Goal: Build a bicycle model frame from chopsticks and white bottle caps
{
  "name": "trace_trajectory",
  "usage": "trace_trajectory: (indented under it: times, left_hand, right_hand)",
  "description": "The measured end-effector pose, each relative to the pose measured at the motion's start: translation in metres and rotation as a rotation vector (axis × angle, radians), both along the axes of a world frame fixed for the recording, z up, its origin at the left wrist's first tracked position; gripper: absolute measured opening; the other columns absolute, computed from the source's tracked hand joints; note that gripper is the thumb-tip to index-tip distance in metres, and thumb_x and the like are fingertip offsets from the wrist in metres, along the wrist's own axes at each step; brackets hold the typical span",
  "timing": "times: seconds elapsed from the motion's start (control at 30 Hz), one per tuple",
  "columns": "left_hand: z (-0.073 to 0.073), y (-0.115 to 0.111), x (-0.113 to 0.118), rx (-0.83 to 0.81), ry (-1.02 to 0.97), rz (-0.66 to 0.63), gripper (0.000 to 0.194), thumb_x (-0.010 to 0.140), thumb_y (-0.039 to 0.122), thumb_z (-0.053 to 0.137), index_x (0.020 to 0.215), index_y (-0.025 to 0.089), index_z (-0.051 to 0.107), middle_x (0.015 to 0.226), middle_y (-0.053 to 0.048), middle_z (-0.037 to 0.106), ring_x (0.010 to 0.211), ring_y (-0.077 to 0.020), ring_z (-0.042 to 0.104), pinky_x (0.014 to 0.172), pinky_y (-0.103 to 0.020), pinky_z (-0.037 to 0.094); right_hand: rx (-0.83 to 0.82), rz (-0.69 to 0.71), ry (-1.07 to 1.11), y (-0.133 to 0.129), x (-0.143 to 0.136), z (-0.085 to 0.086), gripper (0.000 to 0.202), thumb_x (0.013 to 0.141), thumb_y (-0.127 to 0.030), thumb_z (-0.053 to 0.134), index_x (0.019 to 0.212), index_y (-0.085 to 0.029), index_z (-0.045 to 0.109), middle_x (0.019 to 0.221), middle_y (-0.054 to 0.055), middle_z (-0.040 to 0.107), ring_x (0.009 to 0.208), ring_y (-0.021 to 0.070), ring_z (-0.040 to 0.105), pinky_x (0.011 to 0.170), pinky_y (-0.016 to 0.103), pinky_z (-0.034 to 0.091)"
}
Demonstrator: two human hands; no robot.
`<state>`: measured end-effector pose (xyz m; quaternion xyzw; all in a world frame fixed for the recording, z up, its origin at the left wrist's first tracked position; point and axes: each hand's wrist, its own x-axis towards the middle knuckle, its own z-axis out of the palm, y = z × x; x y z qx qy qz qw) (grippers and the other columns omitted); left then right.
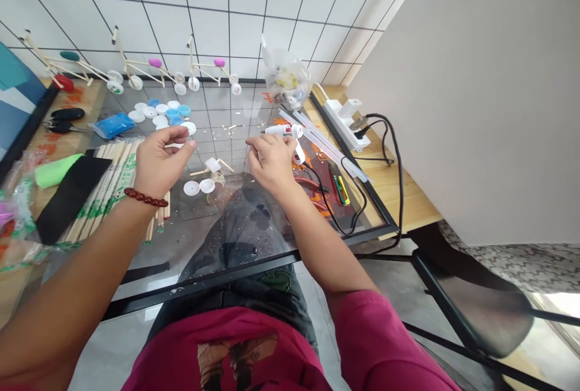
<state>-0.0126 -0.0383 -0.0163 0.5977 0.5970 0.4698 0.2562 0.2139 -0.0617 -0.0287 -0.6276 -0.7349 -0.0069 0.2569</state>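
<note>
A: Entry, taken left to right, positions from the glue gun (284, 130). What lay farthest out?

B: Wooden sticks (118, 164), well left of the gun and nearer the wearer, bundled, presumably so they stayed together.

A: Next, the left hand (161, 158)?

B: Left of the gun, by the bottle caps (160, 120). Thumb and forefinger stood apart. Whether a fingertip touched the cap behind it, could not tell. The caps were loosely clustered left of the gun, probably for easy picking.

A: And between the hands?

B: A white block (211, 165) with short sticks (226, 165) near it, left of the gun and closer to the wearer, likely placed for both hands to reach.

A: Right hand (272, 158)?

B: At the gun's left, partly covering it, fingers bent. Could not tell whether they closed on the handle.

A: Right of the gun?

B: Glue sticks (330, 148) just beside it, handy as refills, I judged; then a power strip (347, 127), likely kept there for plugging in.

A: Appearance?

B: Caps round and shallow, white or blue. Block small, squarish. Gun white with red markings, nozzle leftward.
</note>
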Motion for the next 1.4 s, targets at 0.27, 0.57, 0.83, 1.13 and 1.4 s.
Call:
trace_trajectory:
  times: [0.27, 0.57, 0.83, 1.13, 1.4]
  left_hand:
    - [0.028, -0.019, -0.039, -0.141, 0.247, 0.081, 0.016, 0.084, 0.025, 0.072, 0.096, 0.019, 0.08, 0.098, -0.001, 0.082, 0.09, -0.0205, 0.073, 0.1, -0.043, 0.059]
    - [0.0, -0.016, -0.056, 0.014, 0.524, -0.044, 0.018, 0.081, 0.036, 0.063, 0.079, 0.025, 0.078, 0.096, -0.007, 0.08, 0.094, -0.0263, 0.072, 0.091, -0.038, 0.056]
    - [0.0, -0.031, -0.065, 0.102, 0.475, -0.008, 0.024, 0.085, 0.042, 0.06, 0.079, 0.026, 0.076, 0.094, -0.007, 0.08, 0.095, -0.0277, 0.075, 0.092, -0.041, 0.058]
    - [0.004, -0.037, -0.06, 0.213, 0.476, 0.02, 0.021, 0.092, 0.042, 0.059, 0.084, 0.027, 0.072, 0.099, -0.002, 0.081, 0.103, -0.0245, 0.075, 0.102, -0.039, 0.056]
    - [0.017, -0.039, -0.064, -0.065, 0.395, -0.14, 0.027, 0.069, 0.05, 0.073, 0.084, 0.028, 0.08, 0.103, -0.004, 0.084, 0.094, -0.0282, 0.075, 0.087, -0.038, 0.06]
  right_hand:
    - [0.001, 0.065, -0.002, -0.002, -0.003, -0.005, 0.032, 0.104, -0.02, 0.049, 0.119, -0.023, 0.077, 0.108, 0.01, 0.077, 0.109, 0.0264, 0.059, 0.096, 0.041, 0.023]
    - [0.062, 0.173, -0.014, -0.005, -0.008, -0.008, 0.027, 0.104, -0.02, 0.053, 0.115, -0.023, 0.078, 0.102, 0.008, 0.078, 0.104, 0.0243, 0.059, 0.095, 0.04, 0.022]
    - [0.064, 0.491, -0.104, -0.021, -0.028, -0.009, 0.025, 0.104, -0.032, 0.058, 0.116, -0.022, 0.078, 0.102, 0.008, 0.078, 0.102, 0.0237, 0.059, 0.097, 0.042, 0.024]
    - [-0.04, 0.671, -0.36, -0.042, -0.069, -0.019, 0.023, 0.103, -0.025, 0.054, 0.094, -0.017, 0.074, 0.094, 0.009, 0.074, 0.099, 0.025, 0.057, 0.088, 0.042, 0.026]
    - [-0.003, 0.674, -0.205, -0.049, -0.035, 0.009, 0.028, 0.108, -0.036, 0.054, 0.103, -0.022, 0.077, 0.087, 0.002, 0.077, 0.09, 0.0205, 0.06, 0.09, 0.041, 0.028]
